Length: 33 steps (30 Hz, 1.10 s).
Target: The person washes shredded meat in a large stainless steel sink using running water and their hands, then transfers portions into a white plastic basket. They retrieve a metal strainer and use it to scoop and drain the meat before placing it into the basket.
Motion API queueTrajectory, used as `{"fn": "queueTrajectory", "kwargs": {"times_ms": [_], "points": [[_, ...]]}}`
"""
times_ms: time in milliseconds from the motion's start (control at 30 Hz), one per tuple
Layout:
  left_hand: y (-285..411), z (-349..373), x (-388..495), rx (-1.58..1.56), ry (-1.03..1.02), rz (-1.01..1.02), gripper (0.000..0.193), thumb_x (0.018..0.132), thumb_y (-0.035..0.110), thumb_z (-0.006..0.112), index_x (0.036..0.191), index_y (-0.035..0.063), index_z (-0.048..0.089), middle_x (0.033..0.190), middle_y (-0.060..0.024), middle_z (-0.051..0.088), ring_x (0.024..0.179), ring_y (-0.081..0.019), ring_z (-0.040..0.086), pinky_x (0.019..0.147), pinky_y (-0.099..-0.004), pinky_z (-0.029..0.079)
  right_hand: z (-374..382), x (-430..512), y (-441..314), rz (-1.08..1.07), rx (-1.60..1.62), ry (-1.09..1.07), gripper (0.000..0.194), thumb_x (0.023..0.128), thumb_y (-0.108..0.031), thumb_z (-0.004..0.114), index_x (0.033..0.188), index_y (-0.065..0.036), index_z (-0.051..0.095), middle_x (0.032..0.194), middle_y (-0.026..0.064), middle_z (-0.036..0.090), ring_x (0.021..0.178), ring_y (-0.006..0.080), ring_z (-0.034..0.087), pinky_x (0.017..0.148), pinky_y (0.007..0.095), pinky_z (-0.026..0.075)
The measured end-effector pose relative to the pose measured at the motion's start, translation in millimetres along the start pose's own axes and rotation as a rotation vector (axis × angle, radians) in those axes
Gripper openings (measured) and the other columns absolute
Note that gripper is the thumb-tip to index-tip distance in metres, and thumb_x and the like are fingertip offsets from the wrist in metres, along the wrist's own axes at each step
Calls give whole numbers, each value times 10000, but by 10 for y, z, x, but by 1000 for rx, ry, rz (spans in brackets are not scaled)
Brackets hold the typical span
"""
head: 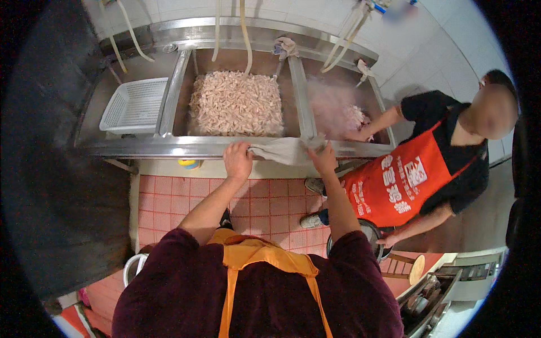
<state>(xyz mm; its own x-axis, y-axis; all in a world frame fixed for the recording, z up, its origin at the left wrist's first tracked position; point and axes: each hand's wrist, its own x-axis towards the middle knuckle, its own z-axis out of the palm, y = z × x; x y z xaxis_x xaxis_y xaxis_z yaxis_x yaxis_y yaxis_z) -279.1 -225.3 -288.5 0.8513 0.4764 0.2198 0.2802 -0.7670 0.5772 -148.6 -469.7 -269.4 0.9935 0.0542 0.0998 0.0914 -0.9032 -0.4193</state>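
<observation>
A damp grey cloth [281, 151] is stretched along the front rim of a stainless steel sink [198, 143]. My left hand [239, 160] grips its left end, with fingers over the rim. At the other end, my right hand [324, 158] holds the bunched part near the divider. Just behind the cloth, the middle basin holds a heap of pale meat pieces [236, 103] that look like chicken feet. Two hoses hang over this basin, and one hose [246, 42] reaches down to the heap.
A white plastic basket [137, 105] sits in the left basin. To my right, a co-worker in a red apron [397, 181] reaches into the steaming right basin, near more pale pieces [357, 116]; their other hand holds a round container [372, 236]. Rags [285, 47] hang behind the basins.
</observation>
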Motion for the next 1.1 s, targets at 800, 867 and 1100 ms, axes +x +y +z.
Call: {"fn": "queueTrajectory", "kwargs": {"times_ms": [800, 867, 1100], "points": [[-1616, -881, -151, 465, -148, -32, 463, 884, 318, 415, 1306, 133, 376, 1379, -17, 329, 1317, -173, 207, 1084, -449, 55, 1414, -654, -2401, -1316, 225, -503, 394, 821, -190, 519, 1155, 14, 476, 1326, 201, 330, 1267, 320, 265, 1012, 431, 247], [-1825, -961, -175, 474, -83, -111, 454, 887, 303, 407, 1307, 133, 375, 1378, -15, 328, 1317, -175, 208, 1084, -456, 51, 1530, -673, -2688, -1385, 166, -572, 397, 844, -204, 493, 1176, 12, 469, 1326, 197, 334, 1276, 302, 250, 1029, 411, 226], [-2571, -1498, -110, 466, 41, -288, 467, 828, 254, 470, 1269, 113, 410, 1360, -28, 350, 1305, -188, 244, 1069, -482, 102, 1946, -1005, -3669, -1563, 82, -526, 388, 860, -242, 451, 1166, -8, 499, 1329, 167, 352, 1288, 285, 237, 1053, 390, 187]]}}
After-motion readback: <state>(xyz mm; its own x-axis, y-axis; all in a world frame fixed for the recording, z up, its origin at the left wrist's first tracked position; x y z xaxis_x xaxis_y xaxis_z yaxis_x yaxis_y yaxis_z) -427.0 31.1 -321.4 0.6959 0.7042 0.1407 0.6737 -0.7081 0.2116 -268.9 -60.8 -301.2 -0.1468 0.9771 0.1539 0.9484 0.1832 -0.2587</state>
